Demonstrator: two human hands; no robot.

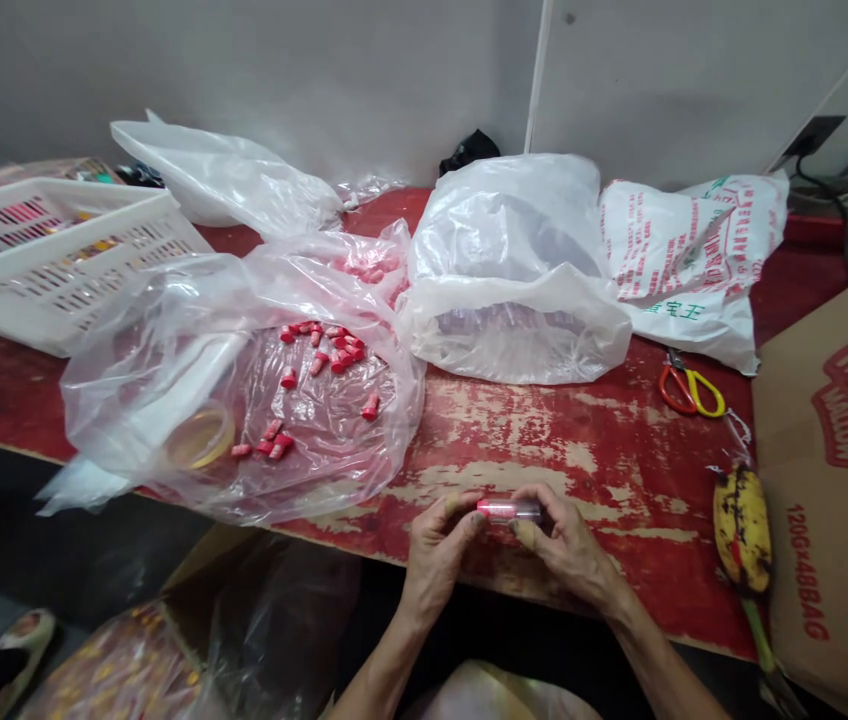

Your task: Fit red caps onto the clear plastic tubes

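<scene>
Scuffed red worktop [514,425]; clear plastic bag [120,355] on it, left. Left hand [435,550], right hand [574,548]: each grip pinching opposite end of small tube [503,511], over worktop near front edge. Likely best: light pressure, ends kept in line. Tube's long axis runs left-right; pink end [483,508] points left.

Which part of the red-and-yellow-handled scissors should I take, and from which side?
Probably both handle loops of the scissors, coming from the near side, across the worn red table. The loops form the near end, while the blade end points away, toward the white plastic bag printed in red and green. Keep left of the dark-spotted yellow banana.
</scene>
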